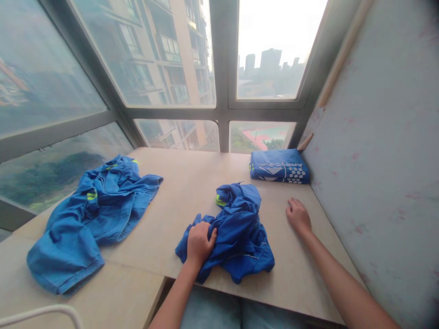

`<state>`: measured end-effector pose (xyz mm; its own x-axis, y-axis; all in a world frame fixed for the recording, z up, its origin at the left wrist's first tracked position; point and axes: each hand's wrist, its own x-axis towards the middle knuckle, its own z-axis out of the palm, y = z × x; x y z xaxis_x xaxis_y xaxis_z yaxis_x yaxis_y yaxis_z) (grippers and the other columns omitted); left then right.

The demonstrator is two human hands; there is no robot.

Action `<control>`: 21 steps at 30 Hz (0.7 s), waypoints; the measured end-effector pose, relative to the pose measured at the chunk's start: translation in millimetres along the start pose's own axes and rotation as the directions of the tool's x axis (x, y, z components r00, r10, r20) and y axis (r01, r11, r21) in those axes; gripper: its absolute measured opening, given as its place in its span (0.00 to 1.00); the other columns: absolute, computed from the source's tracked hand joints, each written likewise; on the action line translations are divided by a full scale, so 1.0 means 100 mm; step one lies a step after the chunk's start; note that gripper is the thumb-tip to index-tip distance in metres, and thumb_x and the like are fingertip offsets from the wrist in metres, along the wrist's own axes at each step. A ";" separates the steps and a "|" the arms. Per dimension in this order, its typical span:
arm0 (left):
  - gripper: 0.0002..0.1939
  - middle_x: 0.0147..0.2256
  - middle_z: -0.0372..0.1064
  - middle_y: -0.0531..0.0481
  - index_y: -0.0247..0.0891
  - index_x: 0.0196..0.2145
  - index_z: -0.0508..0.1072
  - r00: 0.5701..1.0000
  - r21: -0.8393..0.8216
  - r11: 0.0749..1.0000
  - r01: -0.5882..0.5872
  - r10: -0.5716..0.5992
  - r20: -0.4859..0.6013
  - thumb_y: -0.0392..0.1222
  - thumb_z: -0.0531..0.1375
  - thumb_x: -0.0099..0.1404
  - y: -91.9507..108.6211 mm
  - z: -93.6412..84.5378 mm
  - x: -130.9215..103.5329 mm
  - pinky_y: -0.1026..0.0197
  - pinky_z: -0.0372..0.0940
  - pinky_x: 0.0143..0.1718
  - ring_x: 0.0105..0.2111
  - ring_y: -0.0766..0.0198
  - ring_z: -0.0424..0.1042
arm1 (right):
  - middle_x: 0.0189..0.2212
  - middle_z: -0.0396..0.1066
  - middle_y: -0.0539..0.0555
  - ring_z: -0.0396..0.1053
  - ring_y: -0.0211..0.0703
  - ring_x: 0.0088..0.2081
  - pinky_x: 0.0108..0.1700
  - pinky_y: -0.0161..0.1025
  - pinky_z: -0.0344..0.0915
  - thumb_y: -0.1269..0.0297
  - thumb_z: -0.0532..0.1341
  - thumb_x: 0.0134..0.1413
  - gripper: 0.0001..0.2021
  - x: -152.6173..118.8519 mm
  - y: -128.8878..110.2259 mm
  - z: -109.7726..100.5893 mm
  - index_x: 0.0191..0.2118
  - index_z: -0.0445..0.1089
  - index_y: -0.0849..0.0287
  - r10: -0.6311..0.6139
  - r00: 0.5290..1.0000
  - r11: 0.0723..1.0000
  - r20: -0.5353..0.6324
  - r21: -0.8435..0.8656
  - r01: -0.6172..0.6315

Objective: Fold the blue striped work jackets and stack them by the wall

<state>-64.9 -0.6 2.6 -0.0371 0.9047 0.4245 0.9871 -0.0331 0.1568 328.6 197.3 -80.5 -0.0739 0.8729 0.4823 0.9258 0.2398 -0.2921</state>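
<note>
A crumpled blue work garment (236, 233) with a yellow-green strip lies bunched near the table's front edge. My left hand (200, 242) is closed on its left side, thumb towards the cloth. To the right of that heap, my right hand (298, 215) rests on the bare tabletop with its fingers loosely bent and nothing in them. Beyond it, by the wall, sits a neatly folded blue garment (279, 167) with white lettering and dots on top. Whether the bunched garment is a jacket or trousers cannot be made out.
Another blue work jacket (99, 210) with yellow-green strips is spread loosely on the left of the pale wooden table (192, 183). A white curved tube (44, 310) shows at the lower left. Windows (274, 50) bound the back and left; a papered wall (387, 151) stands at right.
</note>
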 end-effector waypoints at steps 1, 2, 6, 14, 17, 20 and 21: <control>0.17 0.31 0.71 0.45 0.37 0.33 0.71 1.000 0.000 1.000 -0.015 0.015 -0.006 0.48 0.49 0.71 0.01 0.00 0.01 0.55 0.62 0.37 0.33 0.55 0.70 | 0.52 0.70 0.68 0.66 0.54 0.55 0.59 0.50 0.62 0.65 0.49 0.55 0.23 0.00 0.01 0.00 0.49 0.73 0.70 -0.003 1.000 1.000 0.001 -0.002 0.003; 0.17 0.29 0.71 0.46 0.38 0.32 0.71 1.000 -0.005 1.000 -0.029 0.028 -0.011 0.48 0.49 0.71 0.02 0.00 0.01 0.56 0.62 0.36 0.32 0.56 0.70 | 0.52 0.71 0.68 0.66 0.54 0.55 0.59 0.50 0.62 0.65 0.49 0.55 0.22 0.00 0.01 0.00 0.49 0.73 0.69 -0.008 1.000 1.000 0.002 -0.003 0.008; 0.18 0.26 0.71 0.47 0.39 0.26 0.70 0.999 -0.021 0.999 -0.039 0.039 -0.024 0.44 0.49 0.70 0.01 0.00 -0.02 0.58 0.61 0.32 0.29 0.58 0.71 | 0.51 0.71 0.68 0.66 0.54 0.55 0.59 0.50 0.62 0.65 0.49 0.55 0.22 0.00 0.02 0.01 0.48 0.73 0.69 -0.018 1.000 1.000 -0.004 0.002 0.018; 0.21 0.21 0.69 0.49 0.40 0.21 0.67 0.997 -0.013 0.999 -0.036 0.035 -0.062 0.43 0.48 0.71 -0.01 0.02 -0.03 0.58 0.59 0.29 0.24 0.60 0.69 | 0.51 0.71 0.67 0.65 0.53 0.54 0.59 0.50 0.62 0.65 0.49 0.55 0.22 0.01 -0.02 -0.03 0.48 0.73 0.68 -0.012 1.000 1.000 -0.012 0.010 0.012; 0.19 0.23 0.69 0.48 0.39 0.24 0.69 0.995 -0.011 0.998 -0.057 0.056 -0.080 0.43 0.48 0.71 0.00 -0.01 -0.03 0.58 0.60 0.31 0.26 0.59 0.69 | 0.50 0.71 0.67 0.65 0.53 0.54 0.58 0.50 0.61 0.66 0.49 0.54 0.21 0.01 -0.08 -0.13 0.47 0.74 0.67 0.011 1.000 1.000 -0.004 0.023 -0.011; 0.18 0.25 0.70 0.48 0.39 0.26 0.69 0.995 -0.022 0.997 -0.073 0.071 -0.069 0.44 0.48 0.70 0.01 -0.03 -0.03 0.58 0.61 0.33 0.28 0.59 0.69 | 0.48 0.73 0.67 0.64 0.56 0.55 0.59 0.52 0.58 0.63 0.50 0.55 0.18 0.04 -0.32 -0.30 0.42 0.75 0.65 0.085 0.995 0.981 0.059 0.169 -0.094; 0.18 0.25 0.70 0.47 0.39 0.26 0.69 0.996 -0.023 0.997 -0.073 0.071 -0.060 0.44 0.48 0.70 0.01 -0.04 -0.03 0.58 0.61 0.34 0.29 0.59 0.69 | 0.46 0.74 0.67 0.65 0.56 0.54 0.59 0.52 0.58 0.61 0.50 0.56 0.18 0.06 -0.45 -0.34 0.41 0.75 0.63 0.122 0.988 0.959 0.098 0.245 -0.143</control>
<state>-64.1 -4.6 5.1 0.0238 0.8730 0.4872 0.9832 -0.1086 0.1465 298.8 177.1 -35.9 0.0034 0.9331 0.3595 0.8076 0.2094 -0.5512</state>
